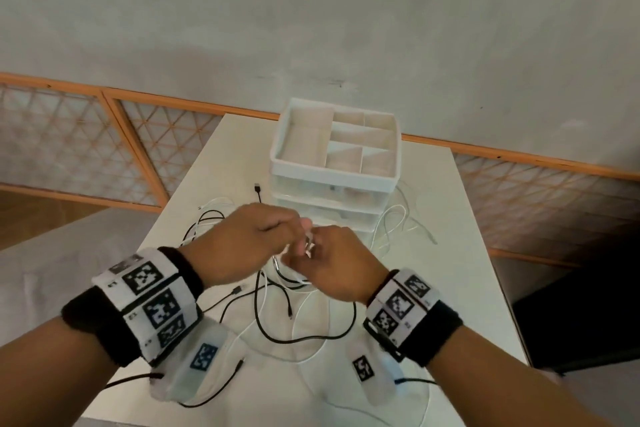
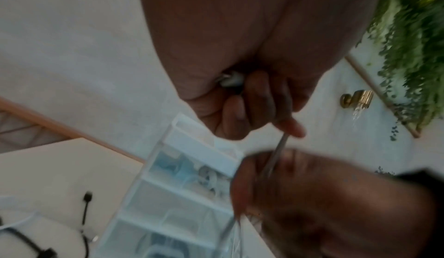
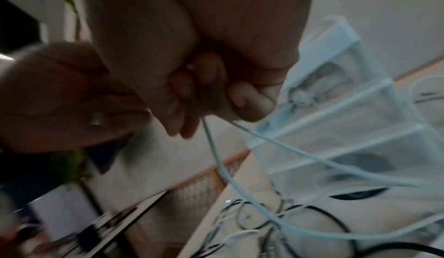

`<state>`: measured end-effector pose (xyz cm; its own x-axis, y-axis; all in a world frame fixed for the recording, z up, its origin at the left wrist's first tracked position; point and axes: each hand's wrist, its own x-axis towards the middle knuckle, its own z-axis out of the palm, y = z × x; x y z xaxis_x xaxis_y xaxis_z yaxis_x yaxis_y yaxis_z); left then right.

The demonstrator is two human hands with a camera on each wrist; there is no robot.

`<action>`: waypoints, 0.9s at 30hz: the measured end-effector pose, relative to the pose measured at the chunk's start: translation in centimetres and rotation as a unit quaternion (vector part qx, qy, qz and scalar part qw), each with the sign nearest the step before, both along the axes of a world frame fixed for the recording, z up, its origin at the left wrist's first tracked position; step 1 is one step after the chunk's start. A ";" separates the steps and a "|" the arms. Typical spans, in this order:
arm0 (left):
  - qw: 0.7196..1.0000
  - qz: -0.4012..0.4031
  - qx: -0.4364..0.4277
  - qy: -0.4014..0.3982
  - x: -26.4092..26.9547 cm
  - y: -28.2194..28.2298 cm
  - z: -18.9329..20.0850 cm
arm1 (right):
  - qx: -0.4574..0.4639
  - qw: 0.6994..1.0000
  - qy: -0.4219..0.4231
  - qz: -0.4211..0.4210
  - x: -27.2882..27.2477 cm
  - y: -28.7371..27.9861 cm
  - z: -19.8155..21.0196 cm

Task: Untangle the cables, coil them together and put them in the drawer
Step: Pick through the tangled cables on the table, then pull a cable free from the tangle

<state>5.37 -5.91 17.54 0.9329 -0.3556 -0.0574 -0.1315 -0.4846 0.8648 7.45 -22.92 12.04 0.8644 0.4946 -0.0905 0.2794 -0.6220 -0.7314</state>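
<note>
Fingers of both my hands are curled around a white cable, held in the air above the desk (image 1: 433, 191). My left hand (image 1: 242, 246) pinches one end of it; the left wrist view shows a white plug tucked against my palm and the strand running out past a fingertip (image 2: 291, 129). My right hand (image 1: 336, 263) meets it just beside, its fingers (image 3: 250, 98) closed on the same white cable (image 3: 223, 169), which trails down from my grip toward the desk. Neither hand is loose or empty.

Below my hands, the black cables (image 1: 304, 336) and other white ones lie spread in overlapping loops across the desk, several plug ends pointing outward. They look mostly still crossed over one another. No finished coil shows anywhere.

Behind the cables stands the white drawer unit (image 1: 332, 215), with a divided tray on top and clear drawers stacked beneath. From the head view the drawers appear closed, though the blur makes this uncertain.

My judgement: the task is at an early stage. I am working one white cable free. Left to do: separating the rest, coiling them together, opening a drawer and placing the bundle inside.
</note>
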 end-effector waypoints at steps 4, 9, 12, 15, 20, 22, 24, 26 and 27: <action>0.998 0.045 -0.032 -0.008 -0.8 4.4 2.2 | -0.150 0.969 0.151 -0.129 5.2 -8.5 -2.9; 0.951 -0.031 0.293 0.092 -2.2 8.3 -4.9 | -0.039 0.891 -0.075 -0.446 8.5 -17.1 -3.8; 0.906 -0.038 0.398 0.139 -3.1 7.7 -10.9 | -0.049 0.925 -0.004 -0.376 6.1 -14.1 -5.8; 0.896 0.003 0.421 0.145 -3.5 6.7 -13.1 | -0.139 0.940 -0.005 -0.313 2.0 -10.5 -10.0; 0.944 0.157 0.206 0.203 -2.8 5.7 -13.0 | -0.204 0.943 0.130 -0.228 -2.4 -6.5 -16.3; 0.947 0.218 0.081 0.221 -2.3 4.9 -11.7 | -0.135 0.940 0.173 -0.259 -2.3 -5.6 -16.4; 0.935 0.270 -0.022 0.228 -1.7 4.2 -10.1 | -0.052 0.943 0.179 -0.275 -1.6 -4.8 -14.3; 0.924 0.298 -0.097 0.218 -1.1 3.5 -8.5 | 0.084 0.946 0.164 -0.266 -0.8 -4.2 -10.2; 0.923 0.298 -0.130 0.207 -0.8 3.1 -7.6 | 0.143 0.947 0.148 -0.247 -0.5 -3.8 -7.7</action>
<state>4.58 -2.86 9.90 0.8845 0.1622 -0.4373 0.4589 -0.1342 0.8783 6.96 -26.71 4.36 0.9541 0.0780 -0.2891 -0.2381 -0.3881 -0.8903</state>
